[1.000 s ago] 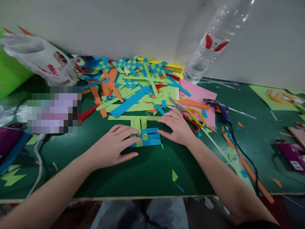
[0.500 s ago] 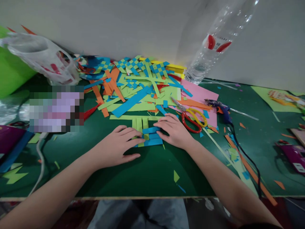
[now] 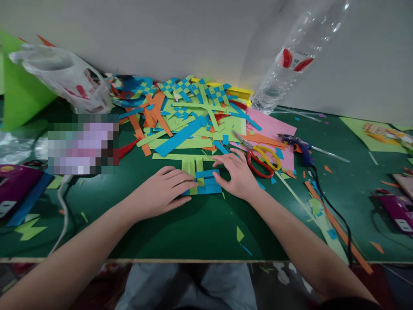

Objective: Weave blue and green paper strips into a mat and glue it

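Note:
A small weave of blue and light-green paper strips [image 3: 204, 181] lies flat on the green table [image 3: 200, 228], joined to a green strip running across its far end. My left hand [image 3: 163, 191] lies flat on the weave's left side, fingers stretched out over the strips. My right hand [image 3: 237, 174] rests on its right side, fingers spread and pressing the blue strip ends. Neither hand grips anything.
A heap of cut paper strips and woven squares [image 3: 187, 112] fills the back. Red and yellow scissors [image 3: 261, 159] lie right of my right hand. A blue glue gun [image 3: 298, 146], a clear bottle [image 3: 290, 60], a plastic bag [image 3: 64, 77] and pink paper [image 3: 271, 127] stand around.
My right hand has slid left along the blue strips, closer to my left hand. The view has shifted slightly.

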A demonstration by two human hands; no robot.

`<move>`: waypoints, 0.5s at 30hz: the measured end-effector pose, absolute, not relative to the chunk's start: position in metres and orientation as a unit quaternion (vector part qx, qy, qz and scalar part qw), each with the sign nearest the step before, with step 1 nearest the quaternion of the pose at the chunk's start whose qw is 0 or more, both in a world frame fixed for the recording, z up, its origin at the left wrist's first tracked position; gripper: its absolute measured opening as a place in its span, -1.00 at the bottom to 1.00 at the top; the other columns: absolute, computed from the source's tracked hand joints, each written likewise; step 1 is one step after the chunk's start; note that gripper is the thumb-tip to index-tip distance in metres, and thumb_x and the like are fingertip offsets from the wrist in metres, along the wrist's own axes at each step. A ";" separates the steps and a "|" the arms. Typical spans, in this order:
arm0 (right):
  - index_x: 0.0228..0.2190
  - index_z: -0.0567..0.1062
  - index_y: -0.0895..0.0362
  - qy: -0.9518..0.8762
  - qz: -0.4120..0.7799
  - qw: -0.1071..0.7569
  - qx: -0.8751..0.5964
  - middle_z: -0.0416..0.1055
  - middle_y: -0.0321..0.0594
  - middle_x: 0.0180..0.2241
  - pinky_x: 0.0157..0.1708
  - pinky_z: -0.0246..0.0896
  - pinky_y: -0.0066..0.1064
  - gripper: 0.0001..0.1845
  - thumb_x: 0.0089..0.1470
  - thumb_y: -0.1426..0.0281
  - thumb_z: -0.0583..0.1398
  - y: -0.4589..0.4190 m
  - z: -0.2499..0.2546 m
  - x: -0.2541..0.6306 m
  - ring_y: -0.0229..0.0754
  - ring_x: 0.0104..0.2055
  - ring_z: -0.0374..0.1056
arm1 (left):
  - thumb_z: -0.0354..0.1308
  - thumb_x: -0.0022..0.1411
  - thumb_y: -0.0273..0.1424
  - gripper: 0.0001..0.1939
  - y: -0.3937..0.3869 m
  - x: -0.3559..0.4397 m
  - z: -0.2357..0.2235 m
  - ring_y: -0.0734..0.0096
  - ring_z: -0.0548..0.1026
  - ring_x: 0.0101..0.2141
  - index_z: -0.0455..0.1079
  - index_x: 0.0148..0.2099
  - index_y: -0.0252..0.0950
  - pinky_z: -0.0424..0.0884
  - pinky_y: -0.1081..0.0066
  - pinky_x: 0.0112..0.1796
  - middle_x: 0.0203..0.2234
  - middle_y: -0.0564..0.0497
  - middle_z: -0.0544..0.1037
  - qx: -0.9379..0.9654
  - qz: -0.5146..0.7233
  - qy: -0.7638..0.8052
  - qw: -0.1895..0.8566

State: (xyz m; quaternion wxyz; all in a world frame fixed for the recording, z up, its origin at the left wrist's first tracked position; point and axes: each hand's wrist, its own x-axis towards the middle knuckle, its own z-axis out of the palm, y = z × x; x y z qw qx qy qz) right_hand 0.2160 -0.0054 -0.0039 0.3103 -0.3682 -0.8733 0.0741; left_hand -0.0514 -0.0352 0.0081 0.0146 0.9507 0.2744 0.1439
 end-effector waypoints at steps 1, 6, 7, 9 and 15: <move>0.06 0.32 0.05 -0.876 0.069 0.306 -0.366 0.56 -0.23 -0.20 0.26 -0.03 0.05 -0.62 0.20 0.37 0.14 -0.005 -0.004 0.217 -0.07 -0.05 0.43 | 0.03 0.40 -0.31 -0.71 -0.035 -0.051 0.008 0.26 0.47 -0.03 0.37 0.10 -0.22 0.28 0.24 -0.01 -0.01 -0.05 0.55 0.948 0.152 0.280 0.014; -0.01 0.40 0.08 -0.901 0.083 0.260 -0.337 0.52 -0.12 -0.05 0.29 -0.10 0.07 -0.61 0.19 0.16 0.19 -0.007 -0.001 0.219 -0.02 0.08 0.38 | -0.06 0.43 -0.37 -0.70 -0.031 -0.052 0.005 0.20 0.48 -0.01 0.40 0.09 -0.23 0.33 0.23 -0.05 -0.04 -0.10 0.55 0.915 0.184 0.358 -0.016; -0.01 0.40 0.09 -0.907 0.086 0.250 -0.327 0.51 -0.10 -0.03 0.31 -0.14 0.08 -0.56 0.16 0.11 0.21 -0.008 0.000 0.218 -0.01 0.11 0.36 | -0.06 0.43 -0.35 -0.69 -0.030 -0.052 0.003 0.17 0.47 0.00 0.38 0.11 -0.24 0.34 0.20 -0.05 -0.03 -0.12 0.54 0.908 0.181 0.378 -0.024; 0.03 0.39 0.10 -0.919 0.094 0.231 -0.306 0.48 -0.08 0.03 0.33 -0.19 0.07 -0.44 0.11 0.02 0.23 -0.011 0.001 0.216 0.01 0.15 0.33 | -0.05 0.42 -0.26 -0.63 -0.029 -0.054 0.002 0.08 0.46 0.02 0.34 0.16 -0.27 0.34 0.15 -0.03 0.02 -0.16 0.51 0.897 0.168 0.408 -0.030; 0.10 0.34 0.12 -0.925 0.109 0.206 -0.300 0.42 -0.05 0.10 0.32 -0.16 0.02 -0.29 0.07 -0.06 0.24 -0.014 0.001 0.214 0.01 0.20 0.27 | 0.03 0.27 0.08 -0.25 -0.030 -0.062 0.008 -0.12 0.44 0.02 0.19 0.28 -0.39 0.24 -0.03 0.05 0.07 -0.31 0.46 0.898 0.125 0.421 -0.037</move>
